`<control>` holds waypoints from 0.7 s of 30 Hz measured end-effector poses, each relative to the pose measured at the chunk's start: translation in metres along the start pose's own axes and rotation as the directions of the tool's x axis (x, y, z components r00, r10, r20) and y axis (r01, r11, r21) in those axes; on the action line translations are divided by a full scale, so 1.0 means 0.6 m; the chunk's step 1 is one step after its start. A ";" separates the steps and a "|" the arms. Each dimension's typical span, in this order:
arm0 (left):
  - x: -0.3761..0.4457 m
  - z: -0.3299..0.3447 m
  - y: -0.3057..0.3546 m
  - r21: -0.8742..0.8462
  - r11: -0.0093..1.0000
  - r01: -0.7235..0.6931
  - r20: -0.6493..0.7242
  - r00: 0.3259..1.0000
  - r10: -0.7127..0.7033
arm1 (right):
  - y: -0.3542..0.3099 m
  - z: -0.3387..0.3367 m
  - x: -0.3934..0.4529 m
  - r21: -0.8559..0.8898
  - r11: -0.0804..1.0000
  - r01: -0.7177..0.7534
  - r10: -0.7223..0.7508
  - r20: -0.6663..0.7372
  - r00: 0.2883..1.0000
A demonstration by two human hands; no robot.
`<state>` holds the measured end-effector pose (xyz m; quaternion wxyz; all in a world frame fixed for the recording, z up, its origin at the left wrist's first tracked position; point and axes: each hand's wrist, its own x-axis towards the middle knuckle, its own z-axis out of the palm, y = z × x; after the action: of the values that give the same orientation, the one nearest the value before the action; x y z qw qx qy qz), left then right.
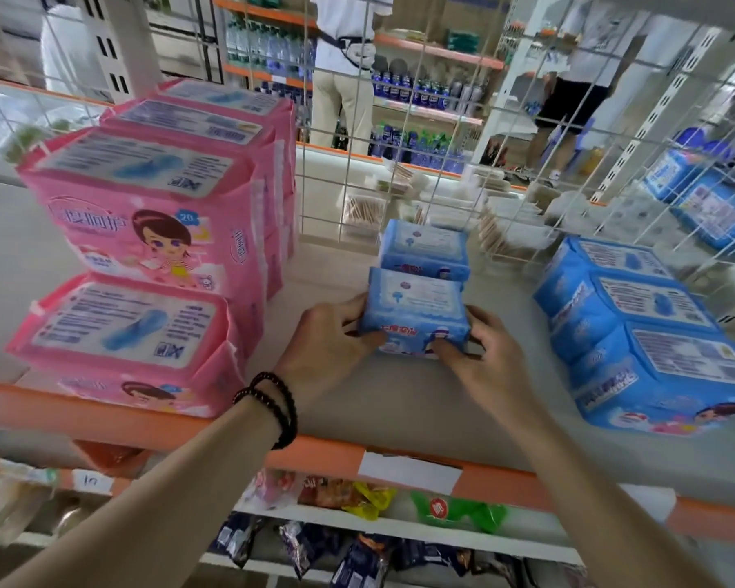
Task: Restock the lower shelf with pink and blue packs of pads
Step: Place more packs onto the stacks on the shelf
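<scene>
Fingers: both sets are curled closed on one small blue pack (414, 318). The left hand (329, 343) grips its left end and the right hand (491, 354) its right end, thumbs pressing the near face.
Held pack position: centre of the shelf (399, 401), resting on or just above the surface; which one cannot be told. It sits directly in front of a second small blue pack (425, 248), and the two appear to touch.
Pink stack (145, 256): left side of the shelf, two layers high, running from near to far. The near bottom pack reaches the orange shelf edge (315, 456).
Large blue packs (641, 328): right side, a row of three, well apart from the held pack.
Risk 1: pushing the held pack farther in can shove the rear pack against the wire mesh back (399, 163) or skew it off line. Cause: contact between the two packs.
Risk 2: the soft wrapper can buckle under the thumbs, leaving the pack tilted. Cause: end-only grip.
Risk 3: the left forearm and its bead bracelet (276, 407) pass close to the pink stack; a sweep leftward can dislodge the near packs over the edge.
Risk 4: uneven release can twist the pack out of the row.
</scene>
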<state>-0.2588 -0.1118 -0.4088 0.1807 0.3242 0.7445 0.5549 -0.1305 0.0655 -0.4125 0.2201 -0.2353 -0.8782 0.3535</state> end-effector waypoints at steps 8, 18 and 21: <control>0.037 0.003 -0.004 0.056 0.998 -0.011 0.044 0.999 0.009 | 0.011 -0.006 0.020 -0.019 0.999 0.028 -0.028 -0.023 0.999; 0.059 0.016 0.006 0.120 0.992 0.033 -0.003 0.999 -0.033 | 0.005 -0.014 0.048 -0.038 0.999 -0.017 0.017 0.005 1.000; 0.061 0.017 0.007 0.138 0.990 0.034 0.001 0.999 -0.034 | 0.007 -0.017 0.049 -0.050 0.999 -0.022 0.022 0.014 1.000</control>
<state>-0.2778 -0.0792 -0.4050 0.1686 0.3242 0.7862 0.4983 -0.1469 0.0901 -0.4028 0.2038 -0.2478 -0.8857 0.3355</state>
